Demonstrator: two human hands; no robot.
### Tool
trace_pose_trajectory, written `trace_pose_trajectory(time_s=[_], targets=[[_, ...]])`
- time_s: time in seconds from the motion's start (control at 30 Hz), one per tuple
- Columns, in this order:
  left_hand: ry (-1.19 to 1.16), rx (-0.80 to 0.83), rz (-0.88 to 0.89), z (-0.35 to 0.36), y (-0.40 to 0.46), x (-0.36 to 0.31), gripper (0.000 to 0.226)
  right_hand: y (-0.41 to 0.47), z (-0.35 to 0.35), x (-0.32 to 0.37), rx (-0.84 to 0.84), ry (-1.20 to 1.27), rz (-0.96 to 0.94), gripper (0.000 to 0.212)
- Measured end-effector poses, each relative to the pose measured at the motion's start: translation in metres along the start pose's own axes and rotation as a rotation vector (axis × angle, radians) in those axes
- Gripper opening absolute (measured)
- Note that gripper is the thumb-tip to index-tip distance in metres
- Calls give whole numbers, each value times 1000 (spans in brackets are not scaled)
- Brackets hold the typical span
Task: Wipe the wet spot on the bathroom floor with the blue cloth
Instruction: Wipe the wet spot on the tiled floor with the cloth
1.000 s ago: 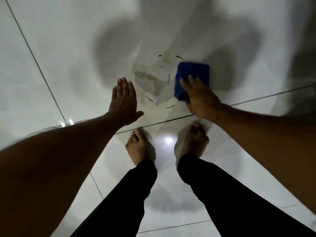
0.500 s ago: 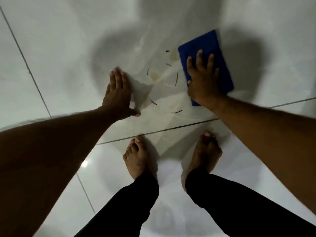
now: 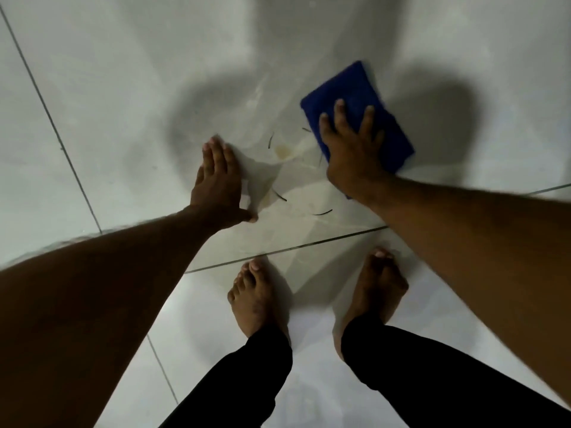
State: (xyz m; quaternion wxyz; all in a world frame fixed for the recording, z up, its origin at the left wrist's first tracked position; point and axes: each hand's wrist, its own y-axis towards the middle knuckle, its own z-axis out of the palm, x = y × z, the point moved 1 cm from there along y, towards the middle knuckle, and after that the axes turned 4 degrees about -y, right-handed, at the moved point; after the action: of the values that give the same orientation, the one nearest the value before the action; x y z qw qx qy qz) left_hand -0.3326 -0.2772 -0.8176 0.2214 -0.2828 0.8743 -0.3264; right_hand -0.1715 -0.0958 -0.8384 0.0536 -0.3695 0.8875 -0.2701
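The blue cloth (image 3: 349,91) lies flat on the white tiled floor, right of centre. My right hand (image 3: 350,149) presses down on its near half with fingers spread. The wet spot (image 3: 287,168) is a glossy patch with a yellowish stain and a few thin dark curved strands, directly left of the cloth and touching its edge. My left hand (image 3: 217,183) rests flat on the floor at the wet spot's left edge, fingers together, holding nothing.
My two bare feet (image 3: 256,298) stand just behind a dark grout line (image 3: 278,250) that crosses the floor below the wet spot. Another grout line (image 3: 52,125) runs diagonally at the left. Large glossy white tiles surround everything.
My right hand spread the folded cloth out flat and pushed it away from me along the right side of the wet spot. My left hand stayed on the floor, shifting slightly left.
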Motion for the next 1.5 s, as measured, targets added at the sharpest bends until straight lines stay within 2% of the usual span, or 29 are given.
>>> trace_pose_trajectory(time_s=[0.07, 0.13, 0.23, 0.33, 0.47, 0.57, 0.67, 0.73, 0.8, 0.87, 0.93, 1.03, 1.1, 1.17, 1.2, 1.27, 1.37, 1.43, 1.5], targets=[[8, 4, -2, -2, 0, -2, 156, -23, 9, 23, 11, -48, -122, 83], [19, 8, -13, -4, -1, -4, 156, -73, 34, 33, 113, -91, -274, 85], [16, 18, -25, -4, -3, -4, 156, -112, 48, -5, 246, -118, -311, 88], [21, 16, -10, -1, -1, -3, 156, -56, 29, -21, 105, -110, -182, 92], [16, -5, 12, -1, -2, 3, 154, 12, 3, 45, -33, -25, -157, 84], [13, -12, 37, -2, -2, 5, 151, -35, 33, 76, 8, -93, -371, 79], [-17, -10, 28, -5, -4, 3, 151, -92, 52, 29, 152, -208, -534, 70], [-21, -11, 43, -4, -5, 6, 151, -82, 45, -18, 130, -245, -491, 71], [-1, -26, 82, -2, -6, 14, 150, -46, 32, -33, 50, -235, -336, 82], [31, -48, 108, 0, -7, 20, 149, -12, 17, -9, -12, -162, -226, 84], [62, -68, 102, -1, -6, 24, 151, -2, 15, 35, -26, -136, -233, 80], [81, -70, 86, -3, -6, 25, 151, -52, 40, 62, 43, -180, -430, 78], [74, -67, 90, -4, -6, 23, 152, -100, 51, 27, 48, -241, -590, 72], [76, -59, 95, -4, -7, 20, 153, -118, 36, -27, 67, -277, -660, 74], [77, -58, 92, -3, -7, 20, 153, -111, 31, -54, 67, -290, -640, 80], [77, -58, 94, -2, -6, 21, 153, -70, 19, -83, 50, -263, -437, 89], [73, -54, 101, -1, -4, 20, 153, 5, 1, -42, -58, -121, -12, 85], [66, -54, 92, -1, -2, 19, 154, 24, 1, 9, -101, -73, 0, 82], [70, -50, 86, -2, -3, 18, 153, 1, 20, 44, -110, -79, -213, 82]])
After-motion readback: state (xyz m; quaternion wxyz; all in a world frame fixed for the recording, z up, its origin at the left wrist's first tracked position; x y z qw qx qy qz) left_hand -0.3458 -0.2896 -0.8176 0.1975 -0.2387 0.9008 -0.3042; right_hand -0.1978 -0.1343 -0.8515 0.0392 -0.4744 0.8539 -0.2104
